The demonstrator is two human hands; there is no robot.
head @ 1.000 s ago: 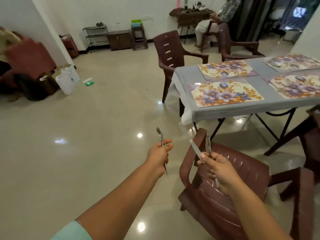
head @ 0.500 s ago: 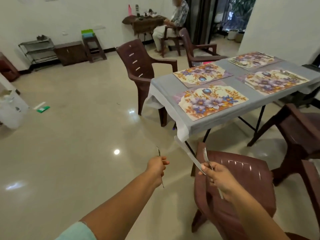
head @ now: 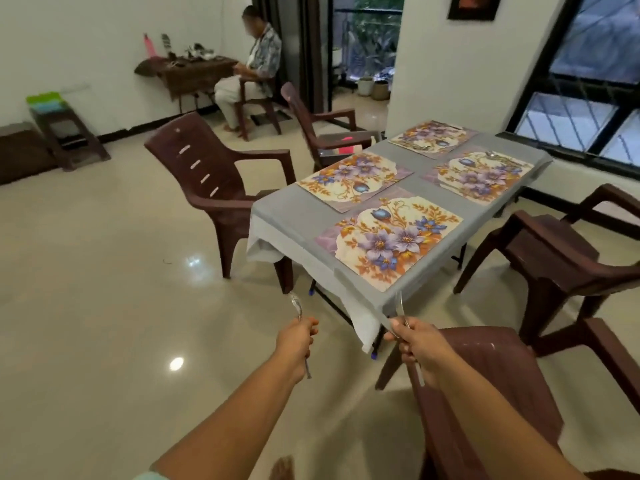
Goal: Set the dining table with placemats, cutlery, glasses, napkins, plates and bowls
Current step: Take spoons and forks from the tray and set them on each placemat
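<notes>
Hands first: left hand [head: 297, 341] clenched around the handle of a spoon [head: 296, 305], bowl end up, handle end poking out below the fist. Right hand [head: 417, 348] grasping a knife [head: 363, 299] and a fork [head: 400, 306] together, both pointing up toward the near edge of the table [head: 294, 216]; the knife blade leans left across the hanging cloth, the fork stands just right of it. All three pieces are held in the air short of the table, not touching it.

Table: grey cover over a white cloth [head: 360, 323] that hangs down at the near corner. Four flowered placemats lie flat on top: near placemat [head: 389, 239] at the near edge; second placemat [head: 353, 178] along the left edge; third placemat [head: 479, 174] along the right edge; fourth placemat [head: 431, 136] at the far end.

Seating: brown plastic chair [head: 485, 386] directly beneath the right hand; another chair [head: 207, 178] at the table's left side; a third [head: 554, 247] at the right side; a fourth [head: 322, 123] near the far left corner.

Background: a seated person [head: 252, 71] at a small side table [head: 194, 72] by the far wall.
</notes>
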